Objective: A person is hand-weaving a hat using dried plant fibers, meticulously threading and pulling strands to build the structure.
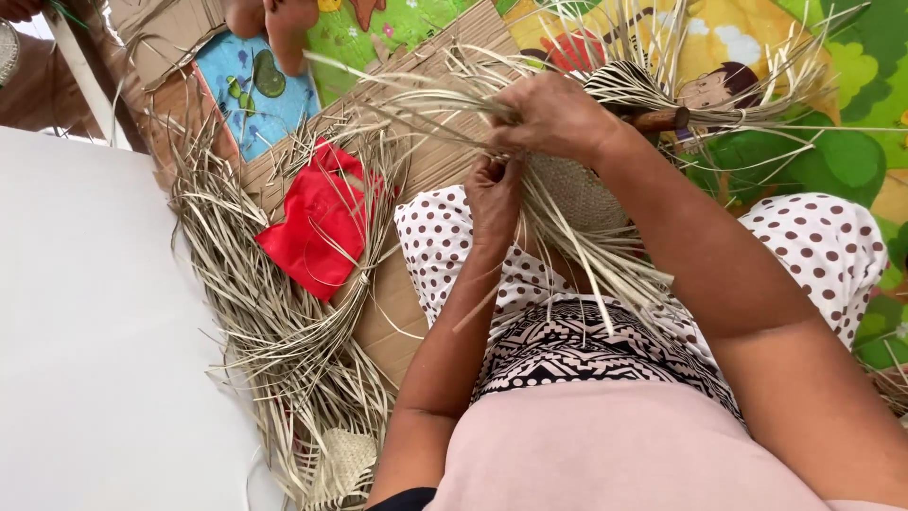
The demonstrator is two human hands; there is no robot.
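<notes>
Straw [284, 312] lies heaped left of the lap, around a red cloth [317, 227] on cardboard [397, 312]. Above the lap, the left hand [494, 194] is clenched on strands at the edge of a woven piece [577, 194], which rests on the dotted trousers [445, 246]. Just right and above, the right hand [553, 118] pinches a bundle of strips [426, 99] fanning leftward.

Bright, even daylight; soft shadows; sharp.
</notes>
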